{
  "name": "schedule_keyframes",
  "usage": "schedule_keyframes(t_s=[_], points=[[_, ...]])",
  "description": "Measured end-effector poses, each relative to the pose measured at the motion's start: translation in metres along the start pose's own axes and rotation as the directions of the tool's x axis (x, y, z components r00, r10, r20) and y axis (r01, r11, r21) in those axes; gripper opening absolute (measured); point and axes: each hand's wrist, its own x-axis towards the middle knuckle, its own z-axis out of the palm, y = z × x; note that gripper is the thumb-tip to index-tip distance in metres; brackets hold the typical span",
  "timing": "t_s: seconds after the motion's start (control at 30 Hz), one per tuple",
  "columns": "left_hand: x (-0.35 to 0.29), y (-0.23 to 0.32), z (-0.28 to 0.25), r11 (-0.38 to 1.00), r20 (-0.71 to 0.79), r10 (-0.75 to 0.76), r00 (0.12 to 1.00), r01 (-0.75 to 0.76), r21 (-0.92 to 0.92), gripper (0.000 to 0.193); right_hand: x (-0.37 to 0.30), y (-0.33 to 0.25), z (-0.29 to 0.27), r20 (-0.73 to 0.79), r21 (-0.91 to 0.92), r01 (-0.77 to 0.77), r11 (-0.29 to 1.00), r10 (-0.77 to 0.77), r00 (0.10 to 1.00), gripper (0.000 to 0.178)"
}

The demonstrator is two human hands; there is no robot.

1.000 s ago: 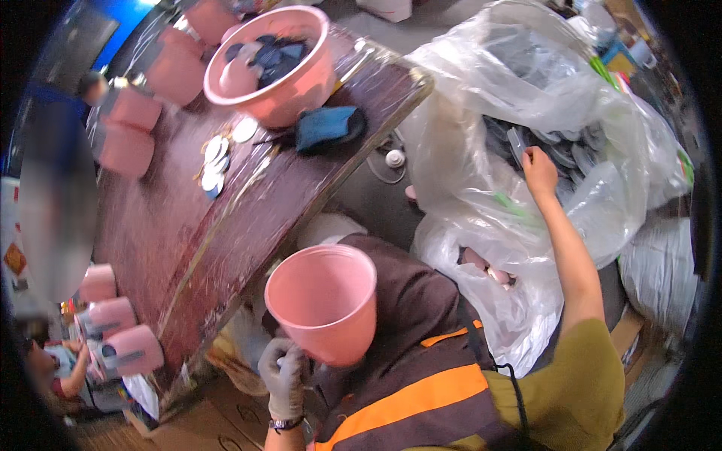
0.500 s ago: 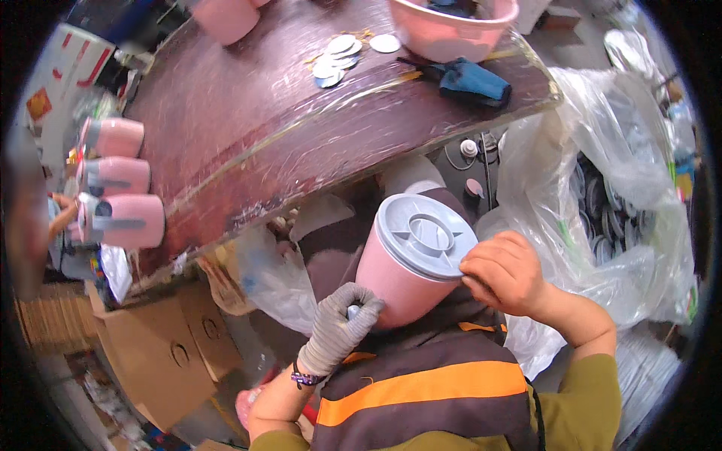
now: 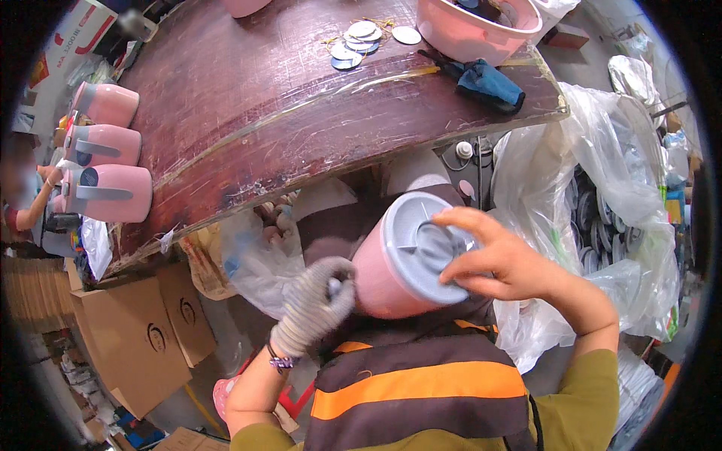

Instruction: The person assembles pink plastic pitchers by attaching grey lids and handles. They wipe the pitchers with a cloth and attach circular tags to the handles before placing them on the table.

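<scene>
Head view: my spread right hand has shifted inward over the round grey plastic lid, seemingly seated on the tapered pink bucket; my left hand clasps a pale grey part.

Round white yellow-stringed tags lay on the dark red table, left of a pink basin. Below, a brown cardboard box stood near a stack of flattened cardboard.

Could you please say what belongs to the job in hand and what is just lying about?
In the job:
pink bucket by the left hand
grey lid under the right hand
probably the bagged grey lids

Seemingly lying about:
cardboard box
blue-black item on table
</scene>
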Motion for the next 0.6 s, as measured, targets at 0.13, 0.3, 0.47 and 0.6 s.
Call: schedule_keyframes(t_s=[0.13,0.3,0.47,0.6], points=[[0.004,-0.043,-0.01,0.966,0.123,-0.159,0.98,0.18,-0.188,0.028,0.008,-0.021,0.007,0.179,0.001,0.2,0.98,-0.197,0.964,0.04],[-0.007,-0.082,-0.019,0.468,0.439,-0.655,0.615,0.786,-0.404,0.048,0.006,-0.03,0.025,0.125,-0.109,0.368,0.923,-0.355,0.927,0.046],[-0.041,-0.086,-0.009,-0.206,0.885,-0.376,0.276,0.906,-0.37,0.036,0.006,-0.032,0.03,-0.014,-0.28,0.369,0.886,-0.388,0.922,0.037],[-0.052,-0.026,0.0,0.38,0.23,-0.571,0.788,0.502,-0.777,0.025,-0.004,0.011,0.035,-0.39,0.022,-0.329,0.944,0.311,0.867,0.021]])
